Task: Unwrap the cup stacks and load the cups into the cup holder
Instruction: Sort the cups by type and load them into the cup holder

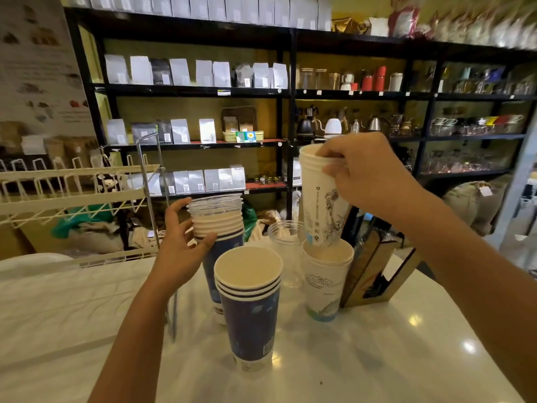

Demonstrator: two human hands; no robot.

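Note:
My right hand grips the rim of a short stack of white printed paper cups, held tilted with its base just inside a standing white cup stack. My left hand curls around a taller mixed stack, dark blue cups below, white rims and clear plastic cups on top. A nearer stack of dark blue cups stands upright at the table's middle. A clear plastic cup stands behind the white stack. The wire cup holder rises at the left behind my left hand.
A brown cardboard box leans right of the white stack. A cream wire rack sits at the left. The white glossy table spreads toward me. Black shelves with bags and kettles fill the background.

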